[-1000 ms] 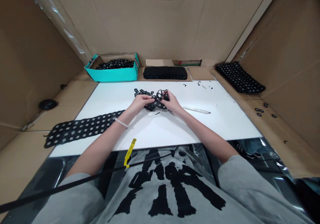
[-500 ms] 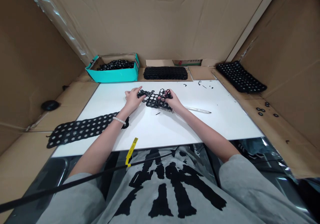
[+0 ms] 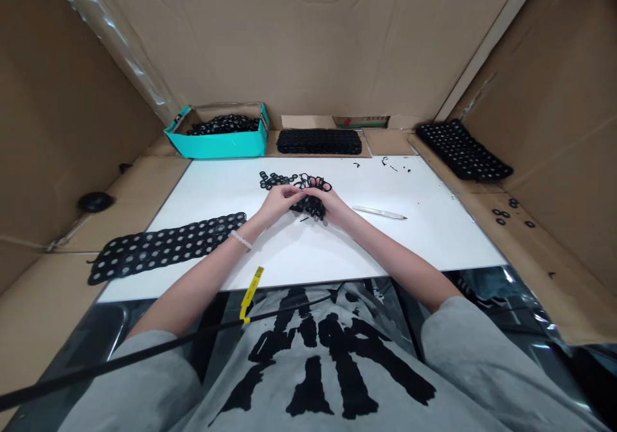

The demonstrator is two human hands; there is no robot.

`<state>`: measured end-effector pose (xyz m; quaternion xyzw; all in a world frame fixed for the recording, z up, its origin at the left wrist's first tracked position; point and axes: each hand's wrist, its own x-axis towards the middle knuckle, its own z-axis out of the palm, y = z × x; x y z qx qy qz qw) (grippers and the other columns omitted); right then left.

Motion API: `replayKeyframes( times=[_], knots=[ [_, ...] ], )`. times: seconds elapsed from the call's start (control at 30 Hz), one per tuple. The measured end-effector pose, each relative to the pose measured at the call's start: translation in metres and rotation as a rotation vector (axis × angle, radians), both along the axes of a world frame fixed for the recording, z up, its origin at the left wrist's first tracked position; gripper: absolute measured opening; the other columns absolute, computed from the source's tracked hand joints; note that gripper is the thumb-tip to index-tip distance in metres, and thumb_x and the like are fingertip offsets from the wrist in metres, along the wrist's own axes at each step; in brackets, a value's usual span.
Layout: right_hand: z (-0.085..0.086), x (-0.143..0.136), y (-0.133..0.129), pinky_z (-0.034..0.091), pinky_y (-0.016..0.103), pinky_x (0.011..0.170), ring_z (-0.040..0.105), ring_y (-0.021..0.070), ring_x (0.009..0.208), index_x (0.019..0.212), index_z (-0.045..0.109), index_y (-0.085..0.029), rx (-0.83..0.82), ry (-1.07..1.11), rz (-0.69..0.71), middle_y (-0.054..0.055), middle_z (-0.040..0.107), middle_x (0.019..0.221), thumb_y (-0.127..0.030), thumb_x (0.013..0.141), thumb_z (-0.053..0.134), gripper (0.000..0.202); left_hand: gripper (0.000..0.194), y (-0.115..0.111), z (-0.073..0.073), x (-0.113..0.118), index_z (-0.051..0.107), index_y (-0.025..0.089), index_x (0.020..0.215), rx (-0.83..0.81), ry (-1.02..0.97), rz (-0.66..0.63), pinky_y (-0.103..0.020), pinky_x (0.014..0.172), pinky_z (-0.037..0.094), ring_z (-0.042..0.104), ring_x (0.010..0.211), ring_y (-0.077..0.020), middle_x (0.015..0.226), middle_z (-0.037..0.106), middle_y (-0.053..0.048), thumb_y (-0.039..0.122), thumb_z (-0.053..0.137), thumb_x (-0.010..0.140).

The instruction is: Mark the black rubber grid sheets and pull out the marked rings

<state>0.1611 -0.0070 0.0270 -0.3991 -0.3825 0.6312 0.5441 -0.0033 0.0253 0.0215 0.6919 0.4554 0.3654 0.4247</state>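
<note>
My right hand (image 3: 333,202) is closed around a bunched black sheet of joined rings (image 3: 308,207), with some loops standing up between its fingers. My left hand (image 3: 280,203) has come up against the sheet from the left, its fingers pinched together at the edge beside my right thumb. What exactly lies between the left fingertips is too small to make out. Just beyond the left hand, a cluster of small black rings (image 3: 274,180) lies on the white board (image 3: 289,252). A white pen (image 3: 380,213) rests right of my right hand.
A long black perforated strip (image 3: 164,249) lies under and left of my left forearm. At the back stand a turquoise box (image 3: 219,148) of black pieces and a black stack (image 3: 319,141). Another perforated sheet (image 3: 465,150) and loose rings (image 3: 501,213) are at the right. Cardboard walls surround the board.
My left hand has left the ring cluster and moved right to the sheet in my right hand. The sheet is now more bunched up. The cluster stays on the board.
</note>
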Motion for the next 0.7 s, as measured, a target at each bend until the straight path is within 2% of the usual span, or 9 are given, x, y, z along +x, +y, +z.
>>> replayKeyframes(
  times=[0.07,0.17,0.3,0.4,0.5,0.57,0.6,0.7],
  knots=[
    [-0.006,0.001,0.003,0.053,0.031,0.083,0.064,0.0168,0.084,0.086,0.052,-0.023,0.019,-0.038,0.005,-0.003,0.065,0.081,-0.033,0.055,0.081,0.044,0.042,0.004,-0.002,-0.002,0.075,0.015,0.078,-0.051,-0.051,0.04,-0.032,0.073,0.048,0.065,0.076,-0.022,0.08,0.075,-0.009,0.055,0.076,0.065],
    [-0.015,0.005,0.01,0.052,0.031,0.079,0.064,0.0168,0.081,0.094,0.055,-0.022,-0.016,-0.233,-0.062,-0.003,0.067,0.083,-0.031,0.052,0.083,0.051,0.036,0.011,-0.005,-0.005,0.074,0.016,0.076,-0.053,-0.094,0.162,-0.033,0.076,0.048,0.066,0.078,-0.0232,0.081,0.075,-0.009,0.05,0.075,0.065],
    [-0.022,0.012,0.017,0.048,0.031,0.074,0.062,0.0176,0.075,0.086,0.063,-0.018,0.006,-0.533,-0.052,-0.001,0.066,0.077,-0.033,0.059,0.076,0.034,0.028,0.023,-0.007,-0.014,0.075,0.016,0.078,0.031,-0.032,0.283,-0.035,0.079,0.049,0.067,0.081,-0.0248,0.082,0.076,-0.009,0.042,0.069,0.071],
    [-0.025,0.018,0.018,0.047,0.03,0.071,0.06,0.018,0.073,0.079,0.065,-0.018,0.06,-0.684,-0.046,0.0,0.065,0.074,-0.035,0.063,0.072,0.025,0.025,0.035,-0.005,-0.031,0.076,0.016,0.082,0.154,0.115,0.438,-0.04,0.089,0.047,0.064,0.091,-0.0276,0.088,0.075,-0.011,0.035,0.061,0.08],
    [-0.025,0.022,0.019,0.046,0.031,0.071,0.059,0.0182,0.074,0.08,0.063,-0.019,0.102,-0.723,-0.056,0.0,0.065,0.075,-0.039,0.064,0.071,0.027,0.022,0.039,0.001,-0.044,0.077,0.019,0.093,0.26,0.367,0.528,-0.051,0.102,0.037,0.051,0.116,-0.0362,0.113,0.072,-0.013,0.032,0.063,0.083],
    [-0.024,0.021,0.019,0.046,0.031,0.074,0.058,0.0183,0.077,0.081,0.061,-0.019,0.124,-0.701,-0.068,0.0,0.064,0.078,-0.039,0.064,0.071,0.028,0.024,0.034,0.004,-0.043,0.076,0.023,0.103,0.333,0.458,0.483,-0.054,0.103,0.034,0.043,0.123,-0.0387,0.128,0.065,-0.012,0.034,0.064,0.085],
    [-0.024,0.021,0.019,0.046,0.032,0.075,0.058,0.0184,0.078,0.082,0.06,-0.019,0.136,-0.676,-0.077,0.0,0.064,0.08,-0.039,0.063,0.071,0.029,0.025,0.029,0.006,-0.039,0.075,0.024,0.105,0.377,0.466,0.418,-0.053,0.103,0.035,0.044,0.121,-0.0374,0.128,0.064,-0.012,0.036,0.064,0.086],
    [-0.022,0.017,0.019,0.046,0.031,0.078,0.056,0.0181,0.082,0.085,0.055,-0.021,0.185,-0.578,-0.114,-0.002,0.061,0.083,-0.039,0.058,0.074,0.038,0.026,0.014,0.009,-0.021,0.075,0.021,0.097,0.437,0.423,0.127,-0.043,0.096,0.042,0.058,0.103,-0.0286,0.104,0.071,-0.01,0.043,0.065,0.085]
  ],
)
